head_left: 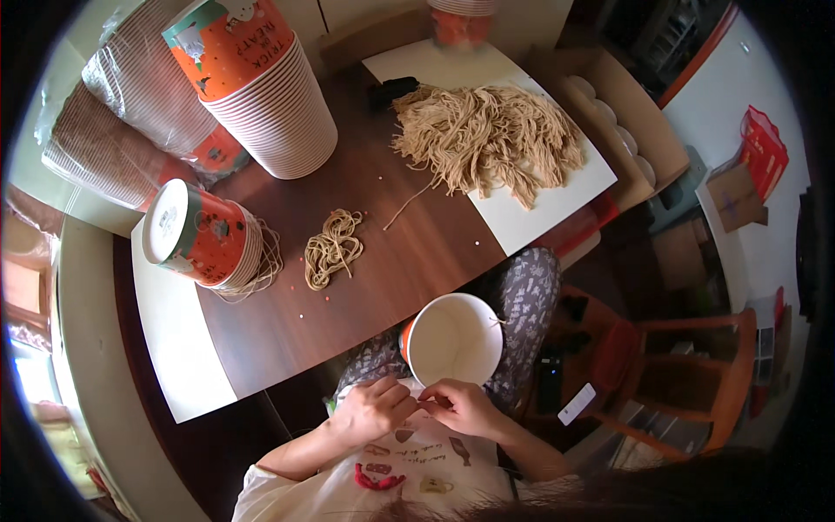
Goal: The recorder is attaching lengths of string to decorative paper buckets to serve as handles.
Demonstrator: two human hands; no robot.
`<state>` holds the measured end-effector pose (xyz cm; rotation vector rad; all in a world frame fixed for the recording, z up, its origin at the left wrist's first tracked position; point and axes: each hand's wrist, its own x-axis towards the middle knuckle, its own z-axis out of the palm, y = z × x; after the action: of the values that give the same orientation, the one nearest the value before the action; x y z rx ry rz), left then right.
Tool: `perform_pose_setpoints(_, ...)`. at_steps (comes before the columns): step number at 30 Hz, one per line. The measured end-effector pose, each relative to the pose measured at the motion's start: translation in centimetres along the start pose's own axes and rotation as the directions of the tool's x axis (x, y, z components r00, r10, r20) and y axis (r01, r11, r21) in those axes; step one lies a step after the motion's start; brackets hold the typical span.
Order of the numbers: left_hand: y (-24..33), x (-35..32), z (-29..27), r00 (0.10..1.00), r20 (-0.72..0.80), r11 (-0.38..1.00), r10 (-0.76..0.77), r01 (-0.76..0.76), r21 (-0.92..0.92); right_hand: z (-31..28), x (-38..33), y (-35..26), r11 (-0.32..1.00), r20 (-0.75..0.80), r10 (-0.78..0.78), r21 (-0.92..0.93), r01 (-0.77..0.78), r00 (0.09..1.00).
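Observation:
A white-lined paper bucket point(456, 337) with an orange outside rests tilted on my lap, its mouth facing up. A short piece of cord point(498, 322) pokes out at the right side of its rim. At the near rim, my left hand point(381, 409) is closed with curled fingers. Close beside it, my right hand point(461, 407) pinches thumb and fingers together. What lies between the fingertips is too small to make out. On the table, a loose bundle of tan cord point(333, 250) lies nearest to the bucket.
Orange printed buckets point(209, 233) lie nested at the table's left, cords trailing from them. Behind stand a tall bucket stack point(270, 104) and plastic-wrapped stacks point(96, 130). A big heap of tan cords point(487, 135) covers the far right. A cardboard box point(644, 122) and wooden chair point(687, 374) stand rightward.

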<state>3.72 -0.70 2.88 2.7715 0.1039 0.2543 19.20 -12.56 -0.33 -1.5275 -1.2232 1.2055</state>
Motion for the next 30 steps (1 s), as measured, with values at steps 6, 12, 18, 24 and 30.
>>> perform_pose_setpoints(6, -0.1, 0.6, 0.5, 0.998, 0.056, 1.000, 0.021, -0.021, 0.005, 0.0, -0.5, 1.2, 0.997, -0.043, -0.067, -0.032, 0.065, 0.997)
perform_pose_setpoints(12, -2.3, 0.5, 4.1, 0.674, 0.102, 0.574, -0.732, 0.690, -0.441, -1.7, -0.8, 1.1, 0.996, -0.357, -0.078, -0.073, 0.055, 0.931)
perform_pose_setpoints(18, -2.1, 0.5, 5.9, 0.676, 0.094, 0.552, -0.731, 0.667, -0.501, -1.6, 0.1, 1.1, 0.974, -0.372, -0.165, -0.207, 0.092, 0.913)
perform_pose_setpoints(24, -2.0, -1.2, 5.7, 0.647, 0.130, 0.507, -0.751, 0.692, -0.514, 0.9, 1.6, 3.7, 0.965, -0.198, -0.168, -0.233, 0.120, 0.966)
perform_pose_setpoints(30, -2.1, -2.0, 6.5, 0.616, 0.118, 0.434, -0.779, 0.664, -0.609, 3.3, 3.6, 5.6, 0.986, -0.121, -0.034, -0.166, 0.014, 0.992)
